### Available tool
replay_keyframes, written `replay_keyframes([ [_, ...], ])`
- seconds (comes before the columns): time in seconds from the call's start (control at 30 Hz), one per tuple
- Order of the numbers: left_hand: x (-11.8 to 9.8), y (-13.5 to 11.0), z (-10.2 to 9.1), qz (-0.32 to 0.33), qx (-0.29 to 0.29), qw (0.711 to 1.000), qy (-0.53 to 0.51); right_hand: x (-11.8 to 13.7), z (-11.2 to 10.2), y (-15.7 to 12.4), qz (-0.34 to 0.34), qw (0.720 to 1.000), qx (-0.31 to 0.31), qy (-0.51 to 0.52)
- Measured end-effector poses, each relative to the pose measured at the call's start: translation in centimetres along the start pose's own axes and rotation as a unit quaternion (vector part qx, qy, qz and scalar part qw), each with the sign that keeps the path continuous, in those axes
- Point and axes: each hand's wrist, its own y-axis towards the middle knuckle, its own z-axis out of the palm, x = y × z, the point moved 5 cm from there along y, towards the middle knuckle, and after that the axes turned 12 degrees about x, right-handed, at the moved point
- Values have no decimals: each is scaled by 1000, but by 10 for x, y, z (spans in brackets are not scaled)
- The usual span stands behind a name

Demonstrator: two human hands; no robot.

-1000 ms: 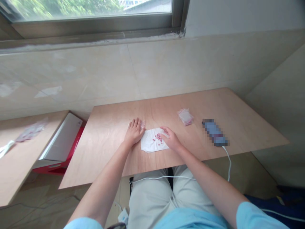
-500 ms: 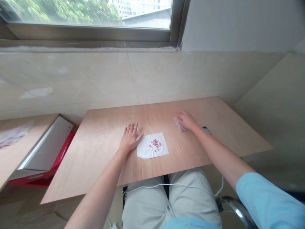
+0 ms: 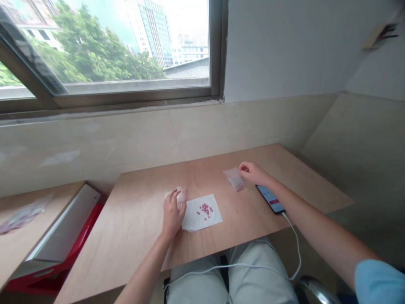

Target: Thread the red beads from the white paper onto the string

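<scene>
A white paper sheet lies on the wooden table, with several small red-pink beads loosely grouped on it. Left of the sheet, my left hand is raised a little, its fingers bent and thumb apart. Just beyond its fingertips sits a crumpled clear plastic bag; whether they touch is unclear. Farther right, a clear plastic bag with some reddish contents at its near end lies flat. My right hand is beside that bag's upper right corner, fingers curled together in a pinch. Anything between those fingertips is hidden.
A phone with a lit screen lies under my right forearm, joined to a white cable. On the left stand a second table, bearing another plastic bag, and a red crate. A wall and window rise behind.
My left hand has lifted from lying flat and bent its fingers. The right hand has moved off the bag to its right side, leaving the bag uncovered. The view has tilted up.
</scene>
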Motion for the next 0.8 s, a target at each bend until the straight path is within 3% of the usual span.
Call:
replay_keyframes([
  [0.07, -36, -16, -5, -16, 29, 997, -68, 11, 17, -15, 23, 990, 14, 141],
  [0.17, -93, -44, -13, -53, 98, 978, -178, 36, 52, -41, 15, 949, 28, 312],
  [0.3, -145, -82, -15, -115, 170, 923, -325, 73, 102, -77, 4, 892, 57, 448],
  [0.4, -158, -106, -6, -176, 180, 844, -474, 93, 136, -105, 12, 881, 104, 462],
  [0.47, -162, -118, -1, -193, 172, 809, -528, 101, 155, -122, 14, 871, 129, 473],
  [0.6, -167, -130, 7, -197, 173, 790, -554, 110, 176, -151, -9, 863, 140, 485],
  [0.8, -162, -139, 26, -201, 179, 788, -554, 104, 202, -168, 39, 847, 152, 507],
])
